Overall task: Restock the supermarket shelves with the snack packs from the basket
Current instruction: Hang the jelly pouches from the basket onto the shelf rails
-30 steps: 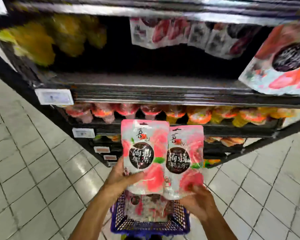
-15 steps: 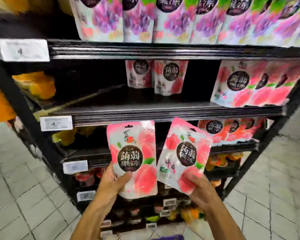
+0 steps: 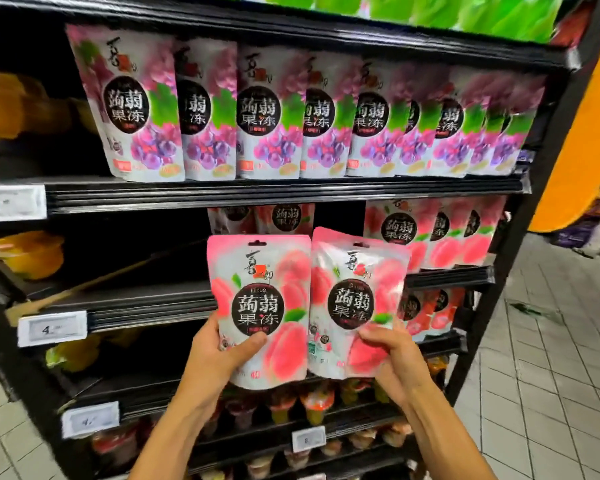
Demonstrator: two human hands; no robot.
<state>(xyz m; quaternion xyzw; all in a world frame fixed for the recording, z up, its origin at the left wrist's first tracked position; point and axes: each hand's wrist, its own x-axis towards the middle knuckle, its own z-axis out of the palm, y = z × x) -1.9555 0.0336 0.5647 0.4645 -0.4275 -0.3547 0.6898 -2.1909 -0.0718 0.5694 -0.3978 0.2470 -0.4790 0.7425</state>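
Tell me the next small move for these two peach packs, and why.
Probably lift both into the gap on the peach shelf. The left hand and right hand each hold a peach pack, and matching peach packs stand just right of that gap.

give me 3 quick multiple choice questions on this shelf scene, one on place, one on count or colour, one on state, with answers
1. Which packs fill the shelf above the peach row?
A. grape packs
B. yellow cups
C. peach packs

2. How many packs are being held?
A. one
B. two
C. four

3. How are the held packs?
A. lying on the shelf
B. upright in front of the shelves
C. in the basket

Answers:
1 A: the purple grape packs stand above the shelved peach packs.
2 B: the left hand holds the left peach pack and the right hand holds the right peach pack.
3 B: both are upright, off the shelf.
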